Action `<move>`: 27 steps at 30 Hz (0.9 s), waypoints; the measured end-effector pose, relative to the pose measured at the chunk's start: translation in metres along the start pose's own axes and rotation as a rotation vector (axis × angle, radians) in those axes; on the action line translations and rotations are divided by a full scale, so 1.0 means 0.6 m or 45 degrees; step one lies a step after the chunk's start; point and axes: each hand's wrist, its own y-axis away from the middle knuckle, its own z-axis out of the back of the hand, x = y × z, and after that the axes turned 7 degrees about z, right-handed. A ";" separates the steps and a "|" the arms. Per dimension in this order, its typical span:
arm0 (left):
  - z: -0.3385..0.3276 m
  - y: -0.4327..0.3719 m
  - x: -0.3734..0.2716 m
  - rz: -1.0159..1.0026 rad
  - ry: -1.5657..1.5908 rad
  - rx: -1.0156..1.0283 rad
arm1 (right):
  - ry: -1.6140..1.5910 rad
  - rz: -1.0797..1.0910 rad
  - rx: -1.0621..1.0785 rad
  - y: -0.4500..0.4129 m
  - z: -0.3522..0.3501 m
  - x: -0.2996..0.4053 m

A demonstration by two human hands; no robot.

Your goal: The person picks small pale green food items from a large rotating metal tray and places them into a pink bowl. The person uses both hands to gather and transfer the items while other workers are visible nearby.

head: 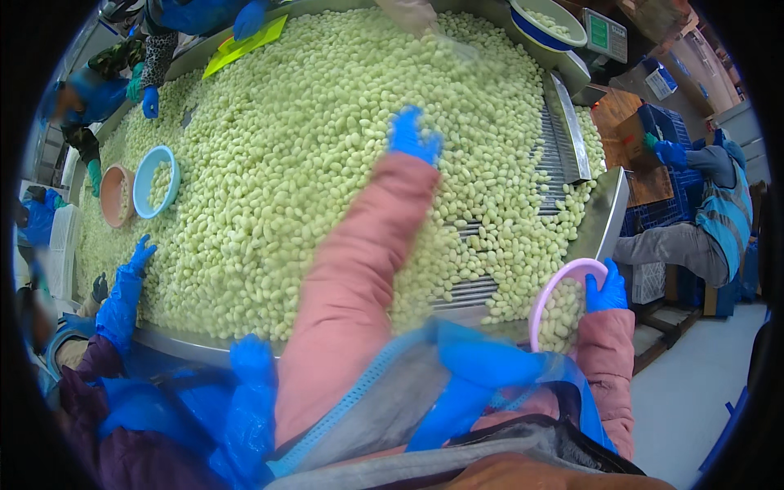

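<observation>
A broad heap of pale green oval pieces (275,184), too small to name surely, covers a metal sorting table. My left hand (416,138), in a blue glove, reaches far over the middle of the heap. Its fingers are spread and no held thing shows, though its palm side is hidden. At the right front corner my right hand (606,291), also blue-gloved, grips the rim of a pink plastic basin (539,306). The basin is tilted and contains several of the same pieces. Metal bars (468,291) show through gaps in the heap near it.
A light blue basin (174,190) and an orange basin (111,199) stand at the left. Co-workers' gloved hands (144,254) reach in from the left and top. A yellow-green board (245,46) lies at the far edge. A metal divider (566,131) rises on the right.
</observation>
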 end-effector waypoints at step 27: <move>-0.047 0.138 -0.115 0.094 0.614 1.290 | -0.051 0.030 -0.050 -0.003 -0.003 -0.007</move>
